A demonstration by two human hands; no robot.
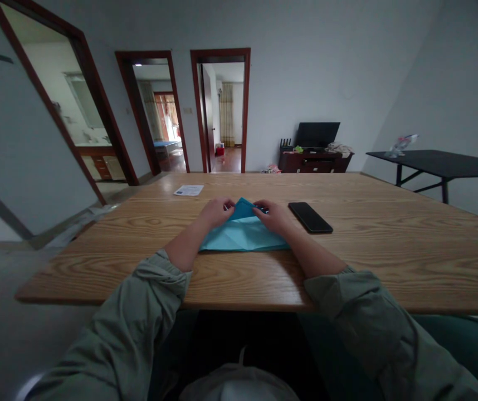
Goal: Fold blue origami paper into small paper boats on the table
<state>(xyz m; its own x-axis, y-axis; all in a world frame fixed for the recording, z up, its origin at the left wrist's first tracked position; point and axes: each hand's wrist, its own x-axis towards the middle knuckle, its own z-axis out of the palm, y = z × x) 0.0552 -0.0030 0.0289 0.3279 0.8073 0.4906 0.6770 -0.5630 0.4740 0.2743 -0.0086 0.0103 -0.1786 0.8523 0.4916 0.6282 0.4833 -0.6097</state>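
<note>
A sheet of blue paper [245,234], folded and creased, lies on the wooden table in front of me. Its far part rises to a darker blue point between my hands. My left hand [218,212] pinches the left slope of that point, fingers curled. On the right slope, my right hand [273,216] grips the paper between thumb and fingers. The paper's lower edge runs straight and rests near the table's front side. Both forearms cover the paper's outer corners in part.
A black smartphone [310,217] lies right of my right hand. Farther left is a small white card [189,190]. The wooden table [389,250] has its front edge close to my body. Behind stand a black folding table [439,160] and a cabinet [316,163] with a television [318,135].
</note>
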